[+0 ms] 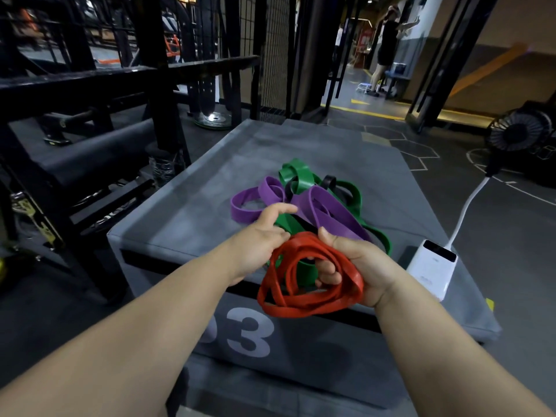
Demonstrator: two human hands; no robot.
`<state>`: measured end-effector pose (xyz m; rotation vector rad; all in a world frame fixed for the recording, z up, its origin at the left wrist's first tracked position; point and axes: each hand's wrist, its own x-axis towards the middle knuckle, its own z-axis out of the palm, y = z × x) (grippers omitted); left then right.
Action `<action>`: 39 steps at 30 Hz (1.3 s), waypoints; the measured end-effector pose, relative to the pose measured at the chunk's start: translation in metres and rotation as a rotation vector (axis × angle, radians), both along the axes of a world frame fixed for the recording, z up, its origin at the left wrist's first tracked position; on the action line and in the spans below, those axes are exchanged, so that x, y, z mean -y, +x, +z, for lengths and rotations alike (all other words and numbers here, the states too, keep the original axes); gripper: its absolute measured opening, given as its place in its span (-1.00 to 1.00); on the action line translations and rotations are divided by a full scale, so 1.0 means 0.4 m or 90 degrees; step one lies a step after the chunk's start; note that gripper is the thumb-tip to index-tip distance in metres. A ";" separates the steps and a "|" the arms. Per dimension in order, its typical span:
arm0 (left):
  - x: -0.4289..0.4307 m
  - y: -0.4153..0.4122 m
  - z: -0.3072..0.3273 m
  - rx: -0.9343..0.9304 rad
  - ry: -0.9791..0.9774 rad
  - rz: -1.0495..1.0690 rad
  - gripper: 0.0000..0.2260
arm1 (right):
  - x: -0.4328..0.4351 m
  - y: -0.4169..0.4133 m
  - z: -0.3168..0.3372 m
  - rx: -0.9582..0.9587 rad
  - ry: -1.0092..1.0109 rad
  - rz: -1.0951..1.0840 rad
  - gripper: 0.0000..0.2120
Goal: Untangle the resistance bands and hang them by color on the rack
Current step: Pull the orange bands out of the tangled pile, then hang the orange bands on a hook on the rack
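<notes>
R hand (358, 263) curls thru red bands (301, 284), centre frame, prob. pulling them clear of purple band (325, 212) & green band (298, 176) on box (195, 206). L hand (264, 236) at coil's top, grip unclear.

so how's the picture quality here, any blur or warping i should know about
Head view: dim light, the black rack nearly lost in shadow; wide-angle warp bows the edges and stretches the forearms; the left hand is slightly motion-smeared, the red bands and the right hand gripping them fairly sharp.
</notes>
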<state>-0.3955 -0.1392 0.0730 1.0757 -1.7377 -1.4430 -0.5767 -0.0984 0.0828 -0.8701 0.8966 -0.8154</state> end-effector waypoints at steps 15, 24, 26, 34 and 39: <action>-0.042 0.117 0.062 0.094 -0.160 -0.056 -0.48 | 0.013 0.116 0.037 0.077 -0.004 0.054 -0.51; -0.066 0.225 0.109 0.040 -0.142 0.127 -0.45 | 0.007 0.247 0.101 -0.065 -0.142 0.068 -0.63; -0.077 0.259 0.123 0.035 -0.146 0.193 -0.44 | 0.002 0.285 0.118 -0.124 -0.192 0.112 -0.81; -0.158 0.419 0.186 0.009 -0.129 0.310 -0.51 | 0.004 0.440 0.184 -0.147 -0.281 0.138 -0.95; -0.253 0.542 0.229 -0.013 -0.075 0.259 -0.83 | -0.005 0.545 0.215 -0.094 -0.308 0.242 -0.82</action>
